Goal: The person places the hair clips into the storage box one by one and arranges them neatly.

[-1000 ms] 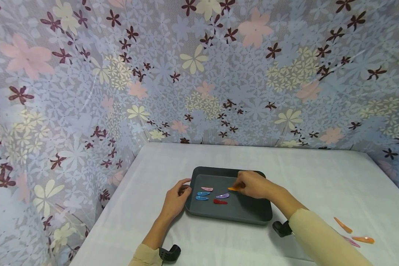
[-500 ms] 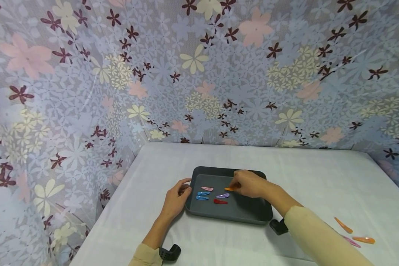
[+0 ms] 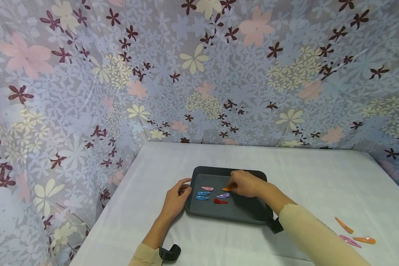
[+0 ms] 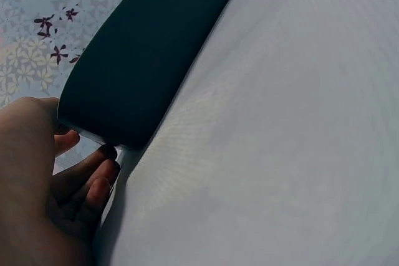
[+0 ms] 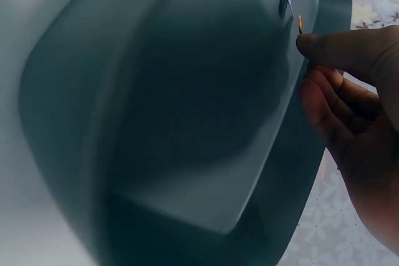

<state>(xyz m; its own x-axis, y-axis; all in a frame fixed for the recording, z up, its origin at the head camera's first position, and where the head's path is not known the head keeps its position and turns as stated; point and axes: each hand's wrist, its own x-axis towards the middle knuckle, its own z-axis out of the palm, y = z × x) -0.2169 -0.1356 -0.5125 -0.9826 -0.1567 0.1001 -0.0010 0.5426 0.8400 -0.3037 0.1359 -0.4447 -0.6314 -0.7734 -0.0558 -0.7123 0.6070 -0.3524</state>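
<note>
My right hand (image 3: 247, 183) pinches an orange snap hair clip (image 3: 225, 189) between thumb and fingertips, low over the dark grey tray (image 3: 246, 220). In the right wrist view only the tip of that orange clip (image 5: 300, 23) shows past the thumb. To its left in the tray lie a pink clip (image 3: 207, 188), two blue clips (image 3: 203, 193), a purple clip (image 3: 223, 195) and a red clip (image 3: 221, 201). My left hand (image 3: 175, 197) rests against the tray's left side; the left wrist view has its loosely bent fingers (image 4: 96, 197) touching the wall.
On the white cloth (image 3: 302, 177) at the right lie a slim orange clip (image 3: 344, 225), a wider orange clip (image 3: 364, 240) and a pink-purple clip (image 3: 350, 241). Flowered fabric (image 3: 199, 74) rises behind the table and along its left side.
My right hand has slid a little leftward with the orange hair clip, closer to the purple clip. The left hand, the tray and the other clips stay where they were.
</note>
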